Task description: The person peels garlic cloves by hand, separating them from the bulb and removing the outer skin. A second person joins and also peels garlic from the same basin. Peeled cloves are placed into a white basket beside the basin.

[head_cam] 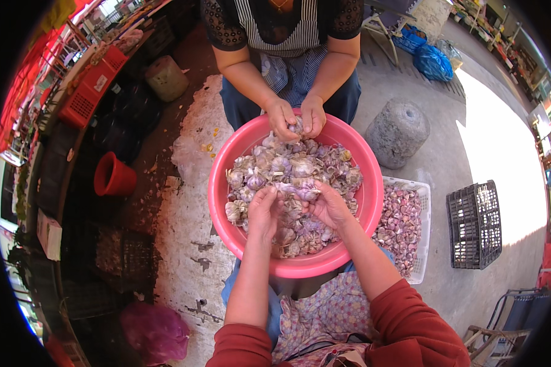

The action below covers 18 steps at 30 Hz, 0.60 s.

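Observation:
Both my hands are over a round pink plastic basin [371, 183] heaped with whole garlic bulbs [301, 168], purple and white with dry skins. My left hand [265, 208] pinches the stem end of one garlic bulb [306, 189] between thumb and fingers. Around the bulb's root side close the fingers of my right hand [327, 206]. Opposite me, at the basin's far rim, a person in a striped apron holds another garlic bulb [295, 125] in both hands. To the basin's right, a white plastic crate [425, 220] holds many loose reddish-purple garlic cloves [400, 225].
A round stone block [398, 132] stands beyond the crate, and black plastic crates [474, 225] lie further right. On the left are a red bucket [115, 175], a purple plastic bag [158, 331] and a concrete block [166, 79]. Blue bags [433, 63] rest at the upper right.

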Tool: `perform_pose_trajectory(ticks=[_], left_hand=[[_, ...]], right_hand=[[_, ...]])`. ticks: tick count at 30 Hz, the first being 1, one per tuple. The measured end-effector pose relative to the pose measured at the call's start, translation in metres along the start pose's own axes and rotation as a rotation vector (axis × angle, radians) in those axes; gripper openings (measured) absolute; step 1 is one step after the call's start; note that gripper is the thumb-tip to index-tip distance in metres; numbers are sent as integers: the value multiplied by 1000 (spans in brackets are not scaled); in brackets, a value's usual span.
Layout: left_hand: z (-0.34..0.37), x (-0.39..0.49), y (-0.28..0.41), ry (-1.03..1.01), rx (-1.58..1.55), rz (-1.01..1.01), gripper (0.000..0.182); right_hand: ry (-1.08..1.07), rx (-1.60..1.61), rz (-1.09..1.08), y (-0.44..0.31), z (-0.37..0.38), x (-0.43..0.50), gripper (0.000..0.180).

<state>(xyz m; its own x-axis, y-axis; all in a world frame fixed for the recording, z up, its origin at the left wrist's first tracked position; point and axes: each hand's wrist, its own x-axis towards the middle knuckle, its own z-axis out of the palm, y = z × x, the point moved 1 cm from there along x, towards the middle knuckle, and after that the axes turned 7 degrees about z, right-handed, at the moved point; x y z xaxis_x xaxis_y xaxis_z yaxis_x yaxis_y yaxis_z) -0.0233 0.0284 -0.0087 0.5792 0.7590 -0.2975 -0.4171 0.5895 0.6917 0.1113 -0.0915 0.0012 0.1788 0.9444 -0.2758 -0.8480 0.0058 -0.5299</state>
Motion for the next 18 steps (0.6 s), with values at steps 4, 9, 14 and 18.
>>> perform_pose_trajectory(ticks=[4,9,14,18], left_hand=[[2,-1,-2,48,183,121,13],[24,-12,5,-37,417,367,22],[38,-23,9,-156,937,490,29],[33,-19,6,-49,745,318,27]], right_hand=[[49,2,55,1,5,1,33],[68,-71,-74,0,6,0,26],[86,-253,-72,5,-1,5,36],[0,-368,-120,8,-3,5,56]])
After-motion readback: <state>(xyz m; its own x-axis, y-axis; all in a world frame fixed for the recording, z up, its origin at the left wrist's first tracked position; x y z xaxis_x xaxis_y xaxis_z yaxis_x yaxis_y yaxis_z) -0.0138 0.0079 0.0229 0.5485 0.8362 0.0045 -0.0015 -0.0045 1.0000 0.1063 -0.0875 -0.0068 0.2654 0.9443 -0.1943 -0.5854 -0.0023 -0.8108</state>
